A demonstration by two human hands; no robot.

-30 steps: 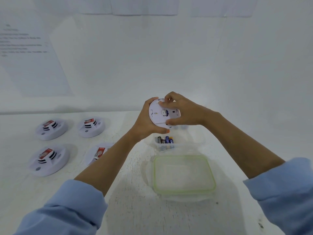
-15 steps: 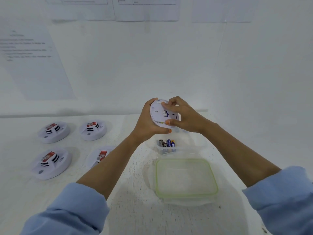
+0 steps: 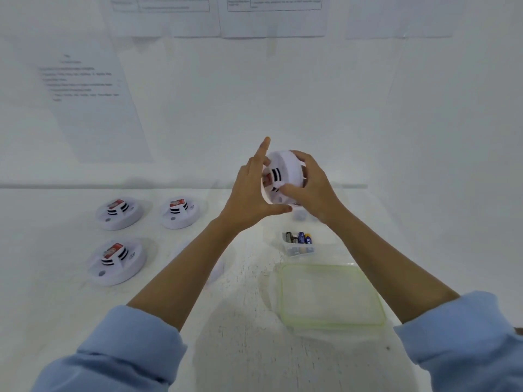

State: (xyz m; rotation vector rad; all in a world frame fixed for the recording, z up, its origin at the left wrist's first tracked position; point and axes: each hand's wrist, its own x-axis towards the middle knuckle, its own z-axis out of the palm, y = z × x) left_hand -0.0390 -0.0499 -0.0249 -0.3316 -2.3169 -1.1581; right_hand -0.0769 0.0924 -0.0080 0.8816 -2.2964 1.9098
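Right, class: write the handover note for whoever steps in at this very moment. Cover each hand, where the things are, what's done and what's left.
Left hand: fingers straight, palm against the smoke detector, thumb beneath it.
Right hand: fingers curled round the detector's rim, holding it above the table.
Things: three more detectors lie face up at the left. Batteries sit in a clear tub, with a green-rimmed lid nearer you.
Done: cannot tell whether the held unit has its battery, since its back faces away.
Left: probably set it face up beside the others.
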